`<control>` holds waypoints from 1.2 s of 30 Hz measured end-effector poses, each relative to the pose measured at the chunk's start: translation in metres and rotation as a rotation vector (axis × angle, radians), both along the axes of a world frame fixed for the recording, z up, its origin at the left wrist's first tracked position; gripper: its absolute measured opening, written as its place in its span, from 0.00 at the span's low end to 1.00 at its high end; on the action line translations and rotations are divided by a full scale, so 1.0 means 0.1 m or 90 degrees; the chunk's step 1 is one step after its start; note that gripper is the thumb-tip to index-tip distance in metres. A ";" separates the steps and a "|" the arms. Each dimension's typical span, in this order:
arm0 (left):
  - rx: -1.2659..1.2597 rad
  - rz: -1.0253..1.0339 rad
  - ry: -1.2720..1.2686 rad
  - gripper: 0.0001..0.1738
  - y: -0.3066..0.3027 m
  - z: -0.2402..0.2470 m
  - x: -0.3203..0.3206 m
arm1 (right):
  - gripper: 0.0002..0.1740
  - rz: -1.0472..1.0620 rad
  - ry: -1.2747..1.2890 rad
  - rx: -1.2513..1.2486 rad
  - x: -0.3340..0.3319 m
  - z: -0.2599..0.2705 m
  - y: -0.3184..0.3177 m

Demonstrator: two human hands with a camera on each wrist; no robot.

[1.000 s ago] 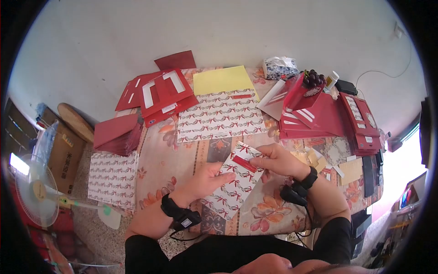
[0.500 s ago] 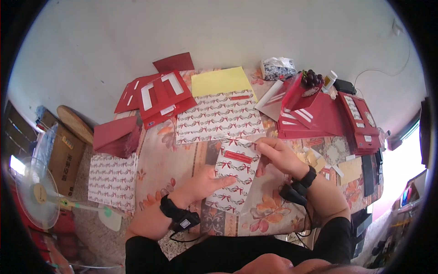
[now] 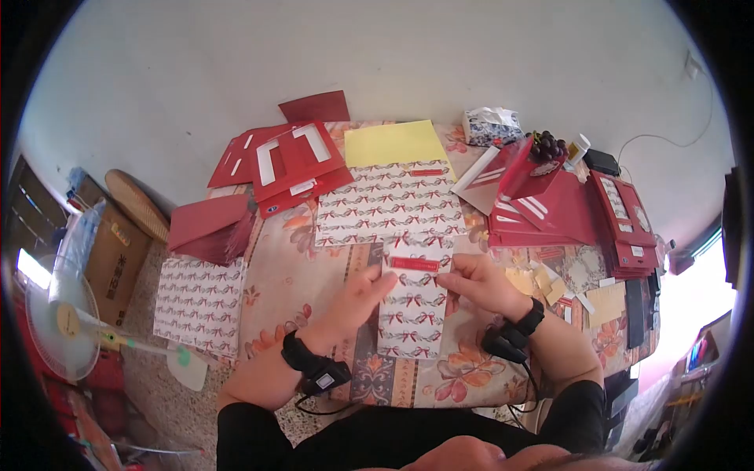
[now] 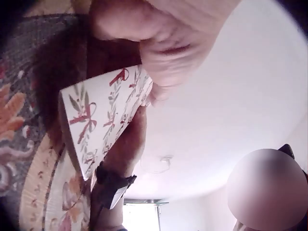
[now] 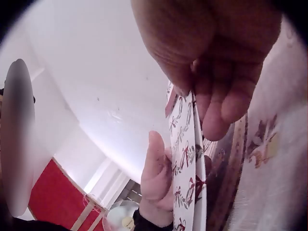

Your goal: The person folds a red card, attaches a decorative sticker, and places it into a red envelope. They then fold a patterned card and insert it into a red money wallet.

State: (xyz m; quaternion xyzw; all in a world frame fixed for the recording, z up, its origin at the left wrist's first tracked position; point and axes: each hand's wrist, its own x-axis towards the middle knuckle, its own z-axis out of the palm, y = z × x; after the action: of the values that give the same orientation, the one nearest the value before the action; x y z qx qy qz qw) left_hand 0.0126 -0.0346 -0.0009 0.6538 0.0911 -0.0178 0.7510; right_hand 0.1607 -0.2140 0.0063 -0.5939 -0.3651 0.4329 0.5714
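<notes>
Both hands hold a folded white card (image 3: 411, 318) printed with green garlands and red bows, a red label (image 3: 415, 264) near its top. The left hand (image 3: 357, 297) grips its left edge, thumb on the printed front and fingers behind. On the right edge, the right hand (image 3: 483, 284) pinches it between thumb and fingers. Layered paper edges of the card (image 5: 185, 159) show in the right wrist view. Just beyond the card's top lies a wide sheet (image 3: 385, 204) with the same print, over a yellow sheet (image 3: 393, 145).
Red folders (image 3: 294, 161) and a stack of red envelopes (image 3: 210, 228) are at the left, above more printed sheets (image 3: 198, 302). More red folders (image 3: 550, 216) stand at the right with grapes (image 3: 548, 147) and a tissue pack (image 3: 492, 125). Small beige pieces (image 3: 546, 282) lie near the right hand.
The card has turned from a slant to nearly straight up and down. The right hand has moved from its upper corner down to the right edge, while the left hand has kept its side.
</notes>
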 end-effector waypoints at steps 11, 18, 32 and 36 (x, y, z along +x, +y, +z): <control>-0.006 0.136 -0.097 0.15 -0.03 -0.03 0.01 | 0.10 0.058 -0.001 -0.036 -0.08 -0.07 0.03; 0.054 0.122 -0.097 0.14 0.00 -0.10 0.01 | 0.10 0.049 -0.022 -0.044 -0.06 -0.11 0.04; -0.072 0.115 -0.026 0.17 0.04 -0.17 0.03 | 0.12 0.075 -0.020 -0.052 -0.09 -0.05 0.03; -0.061 0.111 -0.060 0.18 -0.01 -0.11 0.04 | 0.12 0.050 -0.046 -0.070 -0.06 -0.05 0.04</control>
State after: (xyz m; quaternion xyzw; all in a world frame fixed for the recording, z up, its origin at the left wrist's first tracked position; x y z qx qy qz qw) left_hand 0.0169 -0.0352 -0.0122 0.6069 0.1115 0.0738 0.7834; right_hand 0.1545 -0.2104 0.0008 -0.6248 -0.3841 0.4526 0.5071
